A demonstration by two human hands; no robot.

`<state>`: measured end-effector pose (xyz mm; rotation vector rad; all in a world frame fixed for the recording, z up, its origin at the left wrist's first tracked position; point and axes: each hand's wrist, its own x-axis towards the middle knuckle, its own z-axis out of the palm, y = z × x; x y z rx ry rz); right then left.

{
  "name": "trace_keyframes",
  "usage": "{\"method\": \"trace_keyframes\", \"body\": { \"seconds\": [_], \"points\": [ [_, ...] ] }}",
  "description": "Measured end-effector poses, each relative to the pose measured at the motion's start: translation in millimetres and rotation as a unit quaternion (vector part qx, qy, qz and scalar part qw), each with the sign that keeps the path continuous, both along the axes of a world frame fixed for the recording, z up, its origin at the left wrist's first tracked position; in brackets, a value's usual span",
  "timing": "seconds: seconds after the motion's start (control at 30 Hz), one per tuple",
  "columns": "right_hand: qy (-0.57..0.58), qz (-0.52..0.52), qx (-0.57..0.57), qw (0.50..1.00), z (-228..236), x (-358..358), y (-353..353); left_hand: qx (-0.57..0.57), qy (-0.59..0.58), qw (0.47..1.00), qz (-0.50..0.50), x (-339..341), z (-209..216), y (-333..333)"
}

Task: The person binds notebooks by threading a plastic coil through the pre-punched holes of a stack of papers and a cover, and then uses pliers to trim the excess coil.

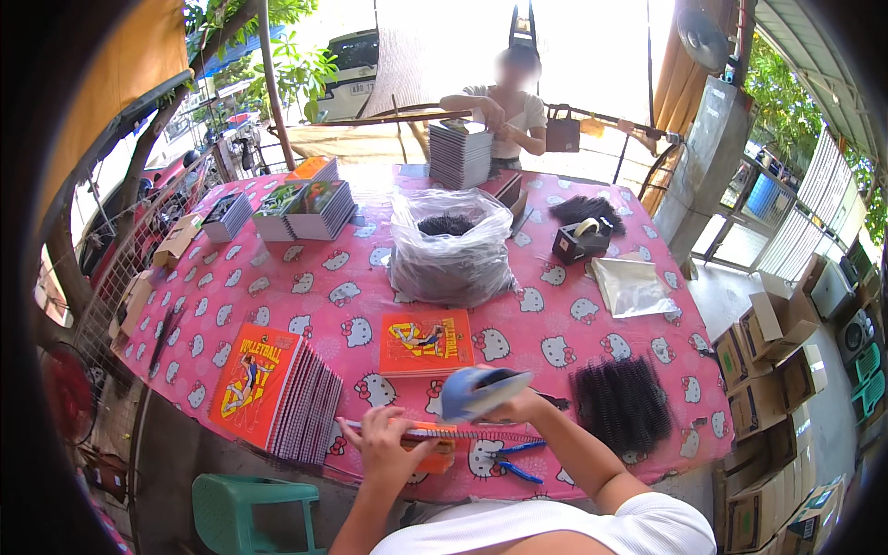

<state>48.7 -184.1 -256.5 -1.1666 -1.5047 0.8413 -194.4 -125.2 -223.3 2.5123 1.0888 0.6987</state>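
My left hand (384, 442) grips an orange notebook (435, 455) on its edge near the table's front, fingers over the punched spine. A thin spiral coil (504, 435) runs along that spine and sticks out to the right. My right hand (525, 407) is closed around a blue and grey handheld tool (481, 393), which hangs just above the spine; its exact kind is unclear. Blue-handled pliers (518, 460) lie beside the coil. Beyond the tool lies an orange notebook pile (425, 344). A taller stack of orange spiral notebooks (277, 393) stands to the left.
Black coils (622, 407) are heaped at right. A plastic bag (451, 264) of black coils stands mid-table, near a tape dispenser (581, 240) and clear plastic sheets (634, 287). Notebook stacks (305, 211) line the far side, where another person (509, 106) handles a tall stack.
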Motion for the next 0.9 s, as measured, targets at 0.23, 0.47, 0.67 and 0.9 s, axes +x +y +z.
{"method": "trace_keyframes", "body": {
  "seconds": [0.23,0.47,0.67,0.9],
  "points": [
    [0.016,0.038,-0.023,0.999,8,-22,22,-0.116,-0.068,0.991,0.004,-14,2,16],
    [-0.029,0.059,-0.084,0.994,14,-27,39,-0.039,-0.142,0.988,0.044,-28,-11,33],
    [0.158,0.103,-0.127,0.974,38,-44,33,-0.280,-0.395,0.875,-0.022,-55,-49,46],
    [0.129,0.093,-0.042,0.986,17,-50,42,-0.362,-0.453,0.813,-0.053,-64,-59,63]
  ]
}}
